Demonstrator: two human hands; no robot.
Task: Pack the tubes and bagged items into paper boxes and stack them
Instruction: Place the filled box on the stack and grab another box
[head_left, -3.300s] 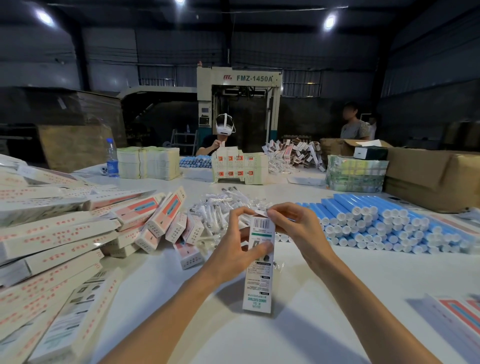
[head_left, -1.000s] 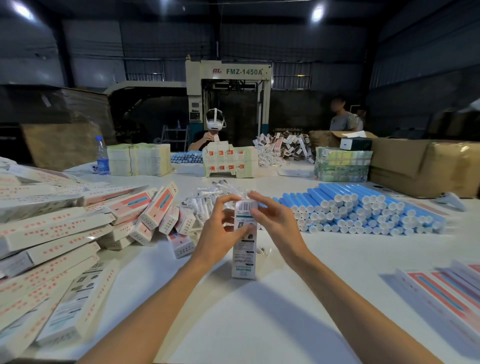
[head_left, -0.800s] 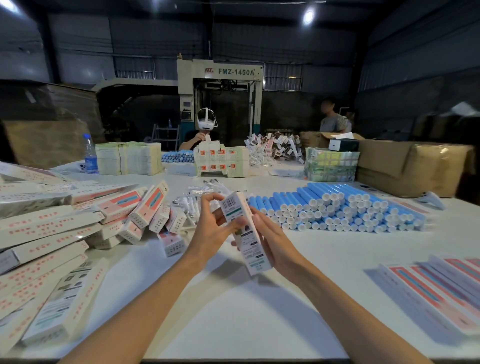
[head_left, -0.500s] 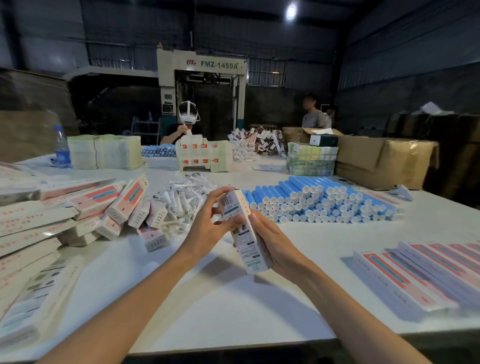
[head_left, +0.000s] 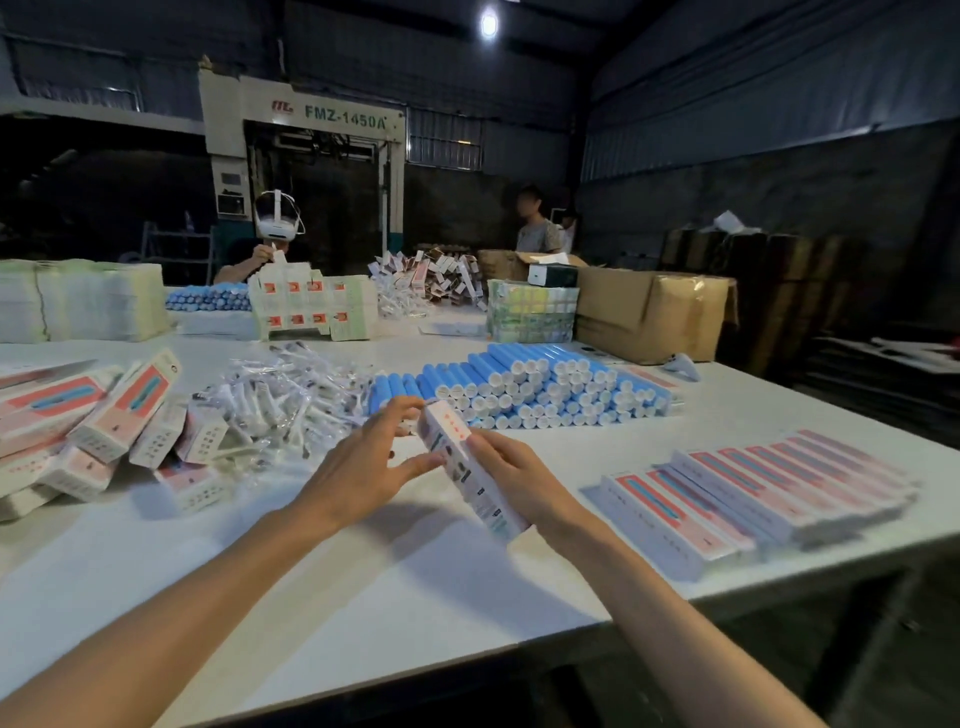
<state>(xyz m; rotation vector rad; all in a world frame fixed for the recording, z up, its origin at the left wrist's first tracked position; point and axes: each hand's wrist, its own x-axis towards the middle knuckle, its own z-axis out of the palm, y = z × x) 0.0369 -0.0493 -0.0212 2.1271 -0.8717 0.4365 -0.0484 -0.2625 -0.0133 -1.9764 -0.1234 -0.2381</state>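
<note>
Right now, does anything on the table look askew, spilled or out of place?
Only the left side: the carton heap lies tumbled, boxes leaning at mixed angles, beside a loose pile of bagged items. The blue tubes and the laid-out boxes on the right sit in tidy rows. No damage shows.

Table layout: table (head_left: 415, 597) fills the lower frame, everything below sits on or over it.
Centre: paper box (head_left: 470, 470) tilted over the tabletop, left hand (head_left: 363, 467) touching its left side, right hand (head_left: 514, 478) gripping it from the right. Behind the hands: bagged items (head_left: 280, 405) centre-left, tube stack (head_left: 524, 384) just right of them. Left edge: heap of boxes (head_left: 93, 421). Right: row of packed boxes (head_left: 753, 493) side by side near the table edge. Far side, upper frame: flat stacks (head_left: 78, 299) at left, seated person (head_left: 278, 228) centre-left with the machine (head_left: 311, 119) behind, cardboard carton (head_left: 649, 312) at right.
</note>
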